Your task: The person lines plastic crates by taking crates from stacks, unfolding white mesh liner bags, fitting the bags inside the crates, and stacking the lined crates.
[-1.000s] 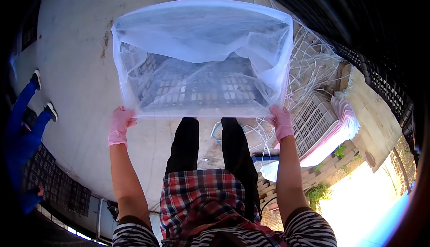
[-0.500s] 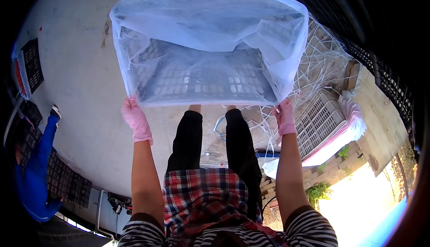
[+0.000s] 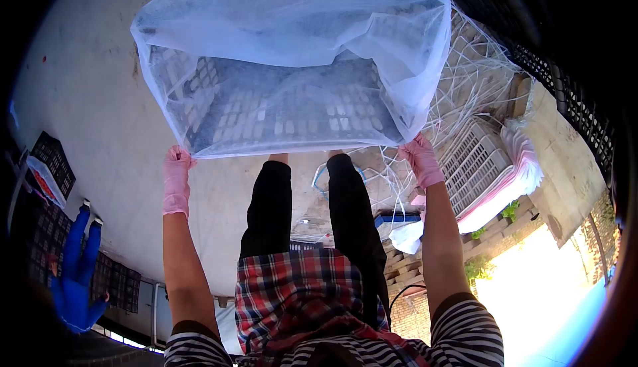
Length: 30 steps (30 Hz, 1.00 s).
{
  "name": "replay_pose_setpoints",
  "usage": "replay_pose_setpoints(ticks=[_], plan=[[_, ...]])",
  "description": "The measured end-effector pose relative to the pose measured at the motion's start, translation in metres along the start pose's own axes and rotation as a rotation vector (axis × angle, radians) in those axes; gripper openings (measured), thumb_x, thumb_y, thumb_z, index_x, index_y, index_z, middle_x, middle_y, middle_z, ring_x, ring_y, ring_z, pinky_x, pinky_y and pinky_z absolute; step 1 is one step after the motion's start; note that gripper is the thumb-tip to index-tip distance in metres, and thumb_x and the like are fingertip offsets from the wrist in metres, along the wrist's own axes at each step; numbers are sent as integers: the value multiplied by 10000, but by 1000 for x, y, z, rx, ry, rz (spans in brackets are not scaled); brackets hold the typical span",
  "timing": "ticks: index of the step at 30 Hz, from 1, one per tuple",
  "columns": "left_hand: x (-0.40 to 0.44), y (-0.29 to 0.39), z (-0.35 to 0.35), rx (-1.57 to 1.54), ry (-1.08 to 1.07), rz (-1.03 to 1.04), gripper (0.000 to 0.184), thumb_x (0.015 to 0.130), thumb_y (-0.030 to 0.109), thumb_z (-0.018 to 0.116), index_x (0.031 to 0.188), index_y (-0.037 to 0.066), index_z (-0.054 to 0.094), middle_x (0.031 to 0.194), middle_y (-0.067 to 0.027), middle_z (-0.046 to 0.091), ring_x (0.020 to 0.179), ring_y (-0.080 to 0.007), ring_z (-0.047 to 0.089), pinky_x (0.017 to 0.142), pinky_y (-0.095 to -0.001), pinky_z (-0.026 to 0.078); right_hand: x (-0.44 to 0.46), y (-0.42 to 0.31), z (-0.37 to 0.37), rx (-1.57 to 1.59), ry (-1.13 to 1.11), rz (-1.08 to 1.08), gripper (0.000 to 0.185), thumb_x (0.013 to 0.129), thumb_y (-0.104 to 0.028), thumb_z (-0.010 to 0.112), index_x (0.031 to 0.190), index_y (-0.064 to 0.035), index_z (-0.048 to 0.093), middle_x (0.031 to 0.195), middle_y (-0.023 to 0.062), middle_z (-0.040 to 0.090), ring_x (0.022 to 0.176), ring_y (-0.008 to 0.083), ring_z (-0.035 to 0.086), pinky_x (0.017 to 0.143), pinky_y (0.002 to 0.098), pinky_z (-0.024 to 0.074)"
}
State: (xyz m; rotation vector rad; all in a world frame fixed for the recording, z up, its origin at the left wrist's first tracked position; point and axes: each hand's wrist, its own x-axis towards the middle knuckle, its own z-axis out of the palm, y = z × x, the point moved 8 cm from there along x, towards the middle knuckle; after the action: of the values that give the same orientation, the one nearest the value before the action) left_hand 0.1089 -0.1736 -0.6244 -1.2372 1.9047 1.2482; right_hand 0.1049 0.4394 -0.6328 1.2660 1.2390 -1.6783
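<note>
A dark slotted crate (image 3: 292, 104) is lined with a thin, translucent white sheet (image 3: 266, 24), which is draped over its walls and rim. My left hand (image 3: 177, 171), in a pink glove, pinches the sheet at the crate's near left corner. At the near right corner my right hand (image 3: 421, 159), gloved in pink too, has its fingers closed on the sheet. Whether the fingers also grip the crate rim beneath is hidden. Below the crate's near edge my legs in black trousers show.
White straps (image 3: 465, 88) lie tangled on the floor at the right. Beside them a grey crate (image 3: 473, 166) holds a stack of white and pink sheets (image 3: 522, 167). Black crates (image 3: 565, 94) line the far right. A person in blue (image 3: 78, 280) is at the lower left, near more black crates.
The lined crate has shifted up and slightly left in view, with both hands still at its near corners. The person in blue appears lower and farther off at the left.
</note>
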Motion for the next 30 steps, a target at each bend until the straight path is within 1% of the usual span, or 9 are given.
replay_pose_setpoints(ticks=[4,7,16,21,23,25,27,28,30], plan=[[-13,22,11,108,77,40,105,895,16,492,826,84,529,744,27,508,646,-77,472,610,-215,419,27,21,-15,-229,230,-248,320,827,-48,612,1141,-44,551,997,36,632,850,101,593,684,238,502],[-4,16,5,137,125,144,62,925,70,493,897,65,548,751,32,502,686,-55,453,633,-222,413,41,37,-18,-134,293,-155,343,809,-9,614,1147,-30,559,1001,38,636,867,130,596,697,251,489],[-18,16,-6,-20,87,-42,80,937,59,505,990,64,566,847,22,560,768,-79,509,714,-236,446,28,20,-3,61,151,-32,377,827,-7,603,1197,-50,546,1106,47,629,998,178,603,830,310,490],[-7,3,-2,-16,5,-35,86,922,58,522,994,68,569,894,21,569,803,-78,513,778,-222,429,14,34,1,324,125,-28,243,896,-30,531,1136,-65,534,945,30,626,730,108,586,577,221,501],[0,6,1,40,15,-20,107,918,57,522,1012,65,573,918,25,576,833,-75,513,802,-220,421,8,34,-37,185,398,-77,353,885,-73,563,1226,-32,484,1014,40,619,818,93,564,679,211,437],[5,14,15,90,22,-3,129,914,56,522,1031,62,577,942,28,584,863,-71,514,826,-218,413,0,1,-33,112,326,-192,318,898,-97,554,1202,-26,500,956,33,610,719,63,501,637,189,400],[10,30,28,-60,61,-17,180,911,52,510,1076,62,582,994,29,598,920,-65,511,844,-219,406,-29,-48,-37,7,692,-552,238,905,-120,553,1121,-21,566,952,23,612,728,66,512,650,193,417],[19,29,28,-63,48,-16,180,911,52,510,1076,62,582,994,29,598,920,-65,511,844,-219,406,-37,-69,-18,5,705,-558,238,905,-120,553,1121,-21,566,952,23,612,728,66,512,650,193,417],[36,19,24,-197,72,-14,213,897,53,530,1104,45,583,1026,25,608,954,-70,520,849,-243,420,-52,-131,66,-285,429,-822,239,917,-137,567,1136,-44,586,861,29,641,691,51,551,618,166,444]])
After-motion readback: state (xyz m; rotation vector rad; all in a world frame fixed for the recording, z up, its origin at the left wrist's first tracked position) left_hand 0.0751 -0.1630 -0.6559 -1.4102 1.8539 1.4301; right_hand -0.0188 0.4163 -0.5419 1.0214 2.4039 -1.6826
